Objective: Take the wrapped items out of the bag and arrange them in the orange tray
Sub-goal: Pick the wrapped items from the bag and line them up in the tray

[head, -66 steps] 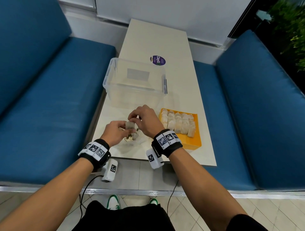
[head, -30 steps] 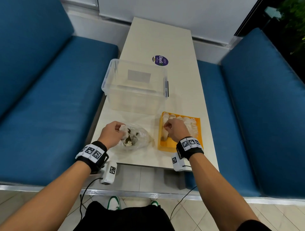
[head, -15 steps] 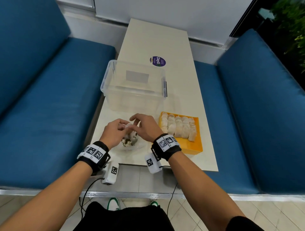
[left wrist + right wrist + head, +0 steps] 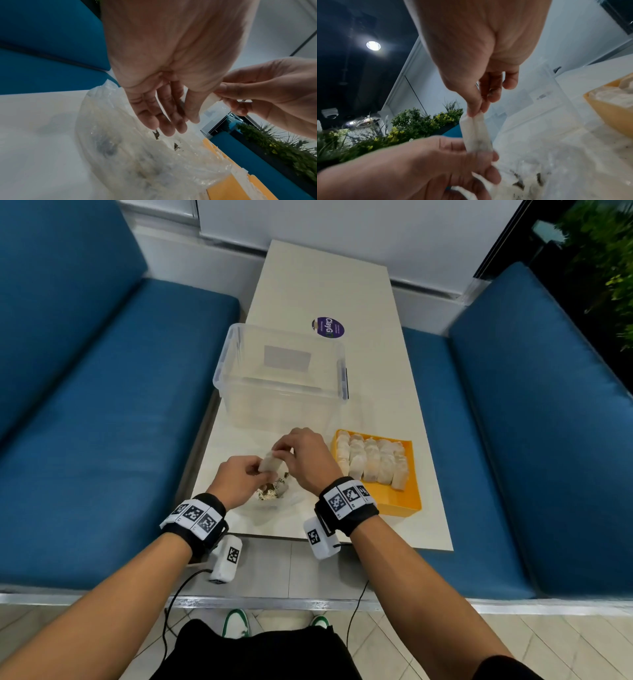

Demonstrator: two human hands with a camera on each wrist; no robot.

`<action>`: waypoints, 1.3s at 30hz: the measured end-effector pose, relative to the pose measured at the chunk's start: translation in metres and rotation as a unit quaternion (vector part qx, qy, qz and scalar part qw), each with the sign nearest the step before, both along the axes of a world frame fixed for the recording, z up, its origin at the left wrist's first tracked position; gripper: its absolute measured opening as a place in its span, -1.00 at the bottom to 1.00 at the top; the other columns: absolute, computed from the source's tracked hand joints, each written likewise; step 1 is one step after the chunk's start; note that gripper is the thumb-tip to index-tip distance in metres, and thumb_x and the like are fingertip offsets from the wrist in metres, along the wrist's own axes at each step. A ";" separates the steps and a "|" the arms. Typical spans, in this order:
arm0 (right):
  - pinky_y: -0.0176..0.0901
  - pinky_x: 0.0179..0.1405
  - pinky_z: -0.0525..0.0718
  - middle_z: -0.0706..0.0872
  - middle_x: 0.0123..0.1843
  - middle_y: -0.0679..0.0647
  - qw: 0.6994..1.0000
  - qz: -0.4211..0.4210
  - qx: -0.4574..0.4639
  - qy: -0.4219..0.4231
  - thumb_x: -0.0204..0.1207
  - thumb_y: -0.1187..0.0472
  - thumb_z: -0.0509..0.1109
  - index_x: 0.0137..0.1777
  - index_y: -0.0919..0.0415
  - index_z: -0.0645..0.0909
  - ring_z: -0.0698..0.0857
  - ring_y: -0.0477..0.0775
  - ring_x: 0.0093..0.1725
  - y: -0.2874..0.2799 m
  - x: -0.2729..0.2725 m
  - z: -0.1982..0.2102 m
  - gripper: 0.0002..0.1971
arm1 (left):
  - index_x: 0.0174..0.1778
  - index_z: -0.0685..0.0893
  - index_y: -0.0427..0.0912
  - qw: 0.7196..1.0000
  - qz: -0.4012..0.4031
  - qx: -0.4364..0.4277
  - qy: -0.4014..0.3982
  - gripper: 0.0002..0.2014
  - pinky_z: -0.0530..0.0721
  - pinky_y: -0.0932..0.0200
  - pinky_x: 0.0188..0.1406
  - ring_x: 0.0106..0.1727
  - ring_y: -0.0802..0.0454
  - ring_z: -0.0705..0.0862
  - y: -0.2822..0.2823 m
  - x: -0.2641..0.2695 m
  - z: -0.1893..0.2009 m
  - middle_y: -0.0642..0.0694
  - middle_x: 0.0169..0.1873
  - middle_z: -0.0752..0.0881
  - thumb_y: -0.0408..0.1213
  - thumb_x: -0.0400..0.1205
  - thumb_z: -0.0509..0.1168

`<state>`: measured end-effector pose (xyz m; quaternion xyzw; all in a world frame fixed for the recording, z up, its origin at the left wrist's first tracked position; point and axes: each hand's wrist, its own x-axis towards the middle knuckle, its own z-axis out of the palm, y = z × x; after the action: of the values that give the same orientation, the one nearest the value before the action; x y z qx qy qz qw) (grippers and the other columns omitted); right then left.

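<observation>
A pale wrapped item (image 4: pixel 269 465) hangs just above the clear plastic bag (image 4: pixel 274 499), which lies on the white table near its front edge. My right hand (image 4: pixel 284 451) pinches the item's top end (image 4: pixel 476 129) between thumb and fingertips. Its lower end sits between the thumb and fingers of my left hand (image 4: pixel 255 472), seen from the right wrist as my left hand (image 4: pixel 481 159). Crumbs and dark flecks lie in the bag (image 4: pixel 137 148). To the right, the orange tray (image 4: pixel 400 506) holds several wrapped items (image 4: pixel 371 465) in rows, with bare floor at its near end.
A clear plastic storage box (image 4: pixel 281 378) stands just behind my hands, with a round purple sticker (image 4: pixel 327 327) on the table beyond it. Blue cushioned benches (image 4: pixel 102 422) flank the narrow table on both sides. Plants (image 4: pixel 419 121) stand further off.
A second ago my right hand was at the orange tray. It has come back left to the bag, and now both hands hold a wrapped item raised above the bag.
</observation>
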<state>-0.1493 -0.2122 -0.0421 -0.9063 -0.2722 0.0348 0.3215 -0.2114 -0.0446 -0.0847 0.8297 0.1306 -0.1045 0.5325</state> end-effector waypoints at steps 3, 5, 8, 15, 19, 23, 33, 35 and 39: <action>-0.17 -0.03 0.41 0.76 -0.13 0.06 0.999 -0.038 0.015 -0.030 0.60 0.20 0.48 0.00 0.16 0.82 0.55 -0.03 -0.11 -0.024 0.005 0.009 -0.90 | -0.01 0.84 -0.05 1.000 -0.003 -0.004 -0.001 -0.91 0.61 0.34 -0.30 -0.18 0.03 0.84 0.000 -0.001 -0.003 -0.04 -0.15 0.89 -0.22 0.61 0.57; -0.17 -0.06 0.47 0.80 -0.11 0.04 0.997 -0.065 0.013 -0.044 0.59 0.20 0.50 0.01 0.16 0.81 0.57 -0.05 -0.15 -0.048 0.009 0.015 -0.91 | 0.00 0.84 -0.03 1.000 0.001 0.003 -0.001 -0.93 0.62 0.34 -0.29 -0.16 0.04 0.84 0.001 -0.001 -0.003 -0.04 -0.12 0.88 -0.25 0.63 0.53; -0.19 -0.11 0.54 0.82 -0.11 0.05 0.996 -0.085 -0.016 -0.011 0.58 0.24 0.50 -0.04 0.19 0.81 0.61 -0.06 -0.20 -0.089 0.014 0.021 -0.94 | 0.00 0.83 -0.01 1.000 0.010 0.013 0.001 -0.93 0.65 0.29 -0.25 -0.09 0.05 0.83 0.002 0.001 -0.005 -0.01 -0.11 0.88 -0.25 0.64 0.49; -0.10 0.03 0.73 0.83 -0.05 0.06 0.970 -0.088 -0.171 0.150 0.52 0.27 0.58 -0.06 0.17 0.84 0.76 0.04 -0.04 -0.144 0.019 -0.012 -0.96 | 0.03 0.80 0.01 0.998 0.014 0.064 -0.005 -0.92 0.57 0.30 -0.19 0.01 0.22 0.72 -0.001 0.006 -0.006 0.14 -0.13 0.82 -0.26 0.70 0.42; -0.14 0.01 0.75 0.84 -0.06 0.06 0.965 -0.096 -0.177 0.168 0.48 0.29 0.63 -0.11 0.14 0.85 0.78 0.04 -0.06 -0.148 0.031 -0.031 -0.95 | 0.03 0.78 0.01 0.997 0.014 0.074 0.000 -0.87 0.52 0.39 -0.26 -0.03 0.24 0.73 -0.005 0.009 -0.005 0.16 -0.18 0.83 -0.30 0.73 0.36; -0.12 0.02 0.75 0.80 -0.06 0.02 0.962 -0.140 -0.182 0.150 0.52 0.23 0.57 -0.13 0.01 0.80 0.76 0.02 -0.06 -0.149 0.049 -0.048 -0.92 | 0.03 0.79 0.01 0.997 0.017 0.069 0.007 -0.87 0.54 0.36 -0.26 -0.02 0.20 0.75 -0.006 0.012 -0.004 0.14 -0.19 0.86 -0.31 0.73 0.36; -0.20 -0.09 0.55 0.71 -0.04 0.01 0.964 -0.182 -0.173 0.082 0.55 0.18 0.54 -0.03 0.04 0.79 0.69 0.04 -0.05 -0.147 0.059 -0.053 -0.95 | 0.03 0.79 0.02 0.998 0.023 0.051 0.014 -0.84 0.65 0.22 -0.30 -0.07 0.08 0.81 -0.003 0.013 -0.006 0.14 -0.22 0.88 -0.32 0.73 0.34; -0.21 -0.04 0.54 0.66 -0.03 0.00 0.971 -0.187 -0.143 0.048 0.56 0.20 0.52 0.06 0.08 0.77 0.65 0.03 -0.05 -0.145 0.057 -0.044 -0.90 | 0.03 0.79 0.02 0.998 0.023 0.052 0.010 -0.84 0.67 0.20 -0.31 -0.09 0.06 0.82 -0.003 0.012 -0.005 0.13 -0.22 0.88 -0.32 0.73 0.33; -0.39 -0.15 0.47 0.65 -0.12 -0.06 0.984 -0.174 -0.019 -0.010 0.59 0.24 0.47 0.00 0.08 0.77 0.59 -0.17 -0.21 -0.117 0.040 -0.018 -0.92 | 0.00 0.80 0.02 0.996 0.024 0.081 -0.016 -0.85 0.66 0.25 -0.31 -0.09 0.12 0.80 -0.001 0.011 -0.005 0.14 -0.21 0.85 -0.33 0.71 0.37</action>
<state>-0.1093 -0.3288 -0.0604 -0.9461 -0.1124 -0.0258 0.3027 -0.2002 -0.0455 -0.0900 0.8685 0.1494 -0.0675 0.4678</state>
